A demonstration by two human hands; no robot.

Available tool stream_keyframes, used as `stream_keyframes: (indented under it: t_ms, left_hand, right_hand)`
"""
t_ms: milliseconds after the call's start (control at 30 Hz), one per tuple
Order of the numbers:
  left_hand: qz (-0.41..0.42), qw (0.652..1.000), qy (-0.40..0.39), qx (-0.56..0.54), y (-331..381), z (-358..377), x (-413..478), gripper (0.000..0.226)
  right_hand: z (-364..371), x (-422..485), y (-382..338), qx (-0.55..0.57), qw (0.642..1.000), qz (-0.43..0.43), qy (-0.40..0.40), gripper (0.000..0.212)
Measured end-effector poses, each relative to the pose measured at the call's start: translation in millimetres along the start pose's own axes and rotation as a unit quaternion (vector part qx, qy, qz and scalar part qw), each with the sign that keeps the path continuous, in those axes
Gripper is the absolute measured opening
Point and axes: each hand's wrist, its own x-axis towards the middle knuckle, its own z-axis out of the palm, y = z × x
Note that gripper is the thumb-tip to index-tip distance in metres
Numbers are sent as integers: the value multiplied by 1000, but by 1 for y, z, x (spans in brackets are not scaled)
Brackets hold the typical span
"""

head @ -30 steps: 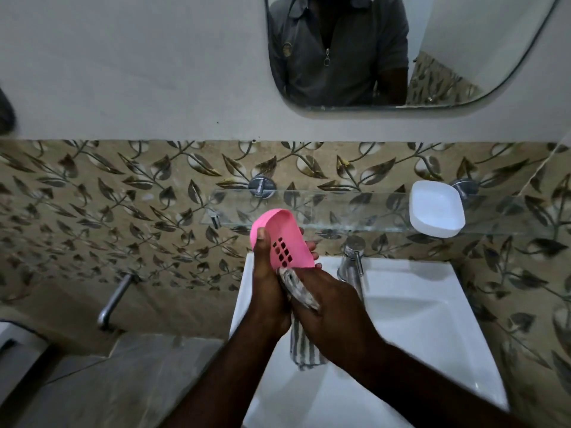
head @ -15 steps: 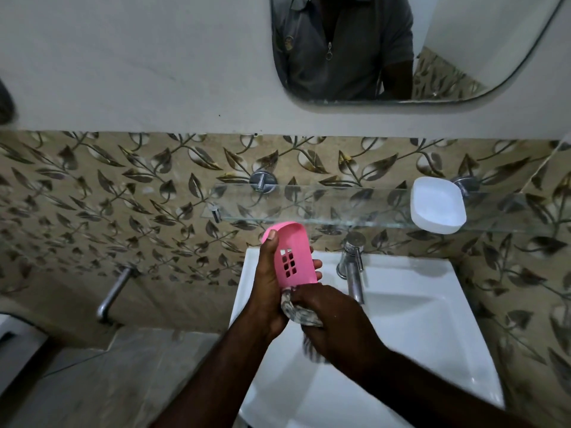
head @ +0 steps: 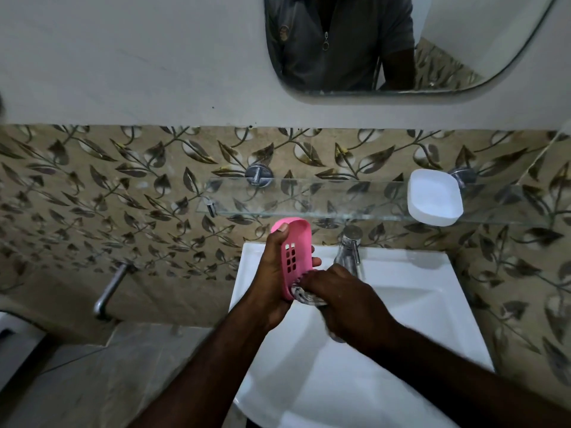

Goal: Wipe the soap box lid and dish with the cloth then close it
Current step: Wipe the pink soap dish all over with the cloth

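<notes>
Above the white sink [head: 417, 273], the left hand [head: 273, 273] holds the pink soap dish [head: 296, 257] upright, fingers wrapped round its edges. The right hand [head: 346, 301] has its fingers closed on the cloth [head: 304, 296], pressing it against the dish's lower end. The white lid [head: 434, 197] lies on the glass shelf [head: 309, 196] above the sink, to the right of the tap [head: 349, 248].

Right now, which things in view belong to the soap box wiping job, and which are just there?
In the job:
- pink slotted dish, held in the left hand
- cloth, pressed to its lower end by the right hand
- white lid, lying on the glass shelf

Just there:
- tap
- sink
- mirror
- wall spout
</notes>
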Motion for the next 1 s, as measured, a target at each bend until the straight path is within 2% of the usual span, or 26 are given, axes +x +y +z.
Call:
stream_keyframes:
  t_ms: [67,100,133,167,233,267,300,367,433,500,567,667,733,767,833,900,967,1000]
  left_hand:
    - [-6,1000,15,12,0,2,1,68]
    - [-2,1000,24,14,0,4,2,71]
    - [3,999,36,17,-1,5,3,76]
    - [8,998,50,22,-3,6,4,81]
    - [30,996,77,18,-10,6,4,81]
    - [45,995,84,2,-12,6,4,78]
    - [57,995,85,-17,-14,4,4,77]
    - [50,996,64,-42,-13,0,4,76]
    - [25,998,49,-42,-12,-3,5,73]
    - [8,998,56,-30,-12,-5,6,68]
    - [3,998,59,-29,-9,-4,6,70]
    - [27,998,44,-30,-3,0,6,72]
    - [45,998,37,-14,-1,3,4,63]
    - [43,998,35,-9,-2,2,3,63]
    - [23,999,38,-16,-5,-1,2,68]
    - [-2,999,37,-37,-9,-4,2,73]
    - [-14,998,30,-53,-8,-3,4,71]
    - [-17,998,24,-61,-7,-2,6,69]
  right_hand:
    - [-2,3,10,-83,996,-25,8,51]
    - [0,4,10,-77,996,-20,27,47]
    - [2,6,4,-26,999,8,44,37]
    - [3,9,-2,82,993,60,52,25]
    - [4,16,-14,309,935,172,22,11]
    - [4,17,-17,349,919,184,11,12]
    - [4,16,-19,345,922,174,11,13]
    - [7,8,-17,258,960,103,15,19]
    - [6,1,-4,102,994,18,-19,31]
    - [4,-1,17,-22,998,-36,-39,42]
    - [5,3,19,-26,999,-36,-16,44]
    - [14,8,-10,158,983,70,56,24]
    - [19,3,-16,212,971,93,69,26]
    - [19,-1,-13,179,980,61,59,32]
    - [15,-7,4,42,998,-40,38,42]
    - [8,-6,24,-108,987,-120,16,45]
    - [1,2,36,-177,973,-145,2,45]
    - [-2,5,38,-170,975,-144,1,46]
